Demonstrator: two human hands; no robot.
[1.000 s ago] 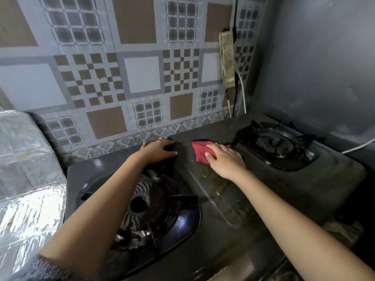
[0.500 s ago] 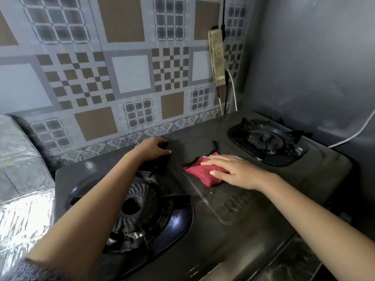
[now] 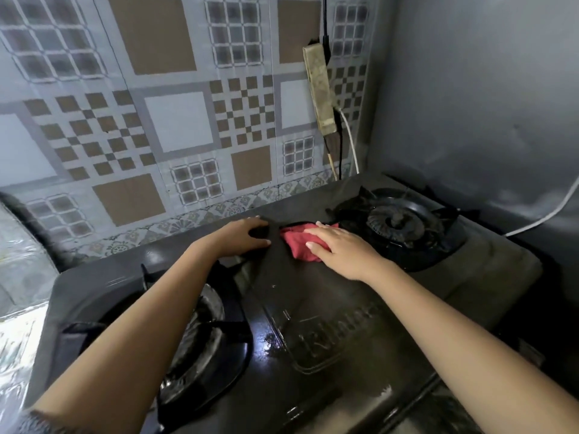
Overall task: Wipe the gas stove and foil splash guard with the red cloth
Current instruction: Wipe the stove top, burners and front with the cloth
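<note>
The black two-burner gas stove [image 3: 332, 311] fills the lower half of the head view. The red cloth [image 3: 297, 244] lies bunched on the stove's middle panel near the back edge. My right hand [image 3: 340, 249] presses flat on the cloth, fingers pointing left. My left hand [image 3: 242, 236] rests on the stove top just left of the cloth, fingers spread against the back of the left burner's area. The foil splash guard [image 3: 15, 277] stands at the far left, shiny and crinkled, cut off by the frame edge.
The left burner [image 3: 200, 333] sits under my left forearm; the right burner [image 3: 396, 222] is just right of the cloth. A patterned tile wall [image 3: 175, 120] backs the stove. A power strip [image 3: 319, 89] with cords hangs on it. A grey wall [image 3: 470, 104] closes the right side.
My right hand slid the cloth toward the front of the middle panel, then back toward the rear edge. My left hand stayed planted in place.
</note>
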